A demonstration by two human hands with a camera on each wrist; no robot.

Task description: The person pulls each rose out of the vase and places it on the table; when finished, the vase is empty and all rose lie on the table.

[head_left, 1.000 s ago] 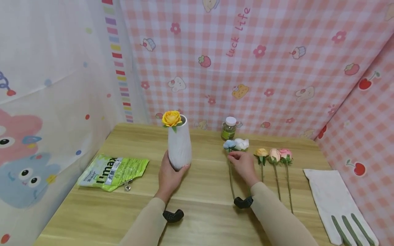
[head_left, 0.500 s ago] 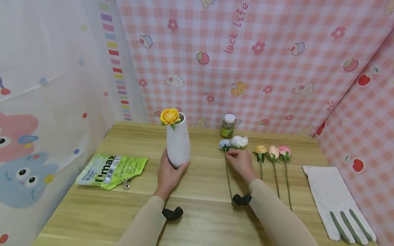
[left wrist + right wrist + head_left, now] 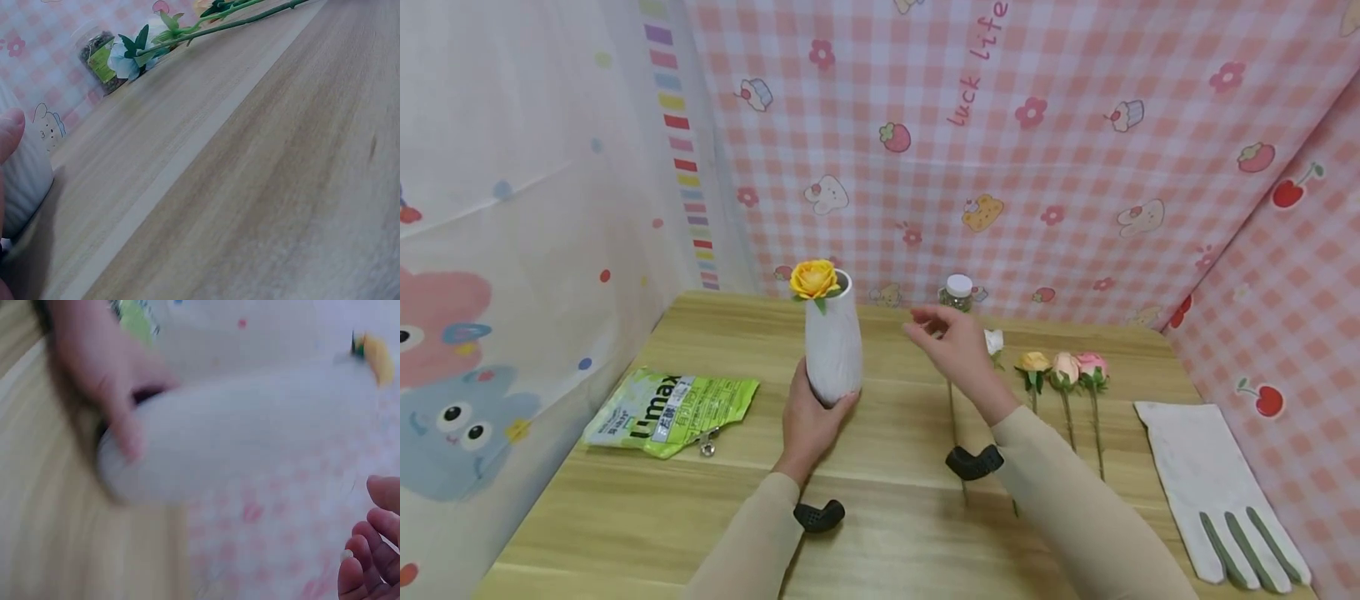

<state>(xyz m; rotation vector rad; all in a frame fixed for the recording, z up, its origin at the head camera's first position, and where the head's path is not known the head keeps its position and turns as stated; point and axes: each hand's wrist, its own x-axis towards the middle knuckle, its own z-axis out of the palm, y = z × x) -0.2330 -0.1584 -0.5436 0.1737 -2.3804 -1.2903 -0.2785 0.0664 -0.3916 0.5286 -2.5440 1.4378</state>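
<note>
A white ridged vase stands on the wooden table with one yellow rose in its mouth. My left hand grips the vase low down, thumb across its front. To the right of the vase, my right hand is raised over the table, its fingers loosely bent and nothing between them. The blue flower lies on the table in the left wrist view; in the head view its bloom is hidden behind my right hand, and only its stem shows. Part of a white flower shows beyond the right hand.
A lidded jar stands at the back. Yellow, peach and pink flowers lie to the right, beside a white glove. A green clipped bag lies at the left. Patterned cloth hangs behind.
My right hand shifted the blue flower slightly to the left, then let go. It has now risen and moved left towards the vase. The left hand still grips the vase.
</note>
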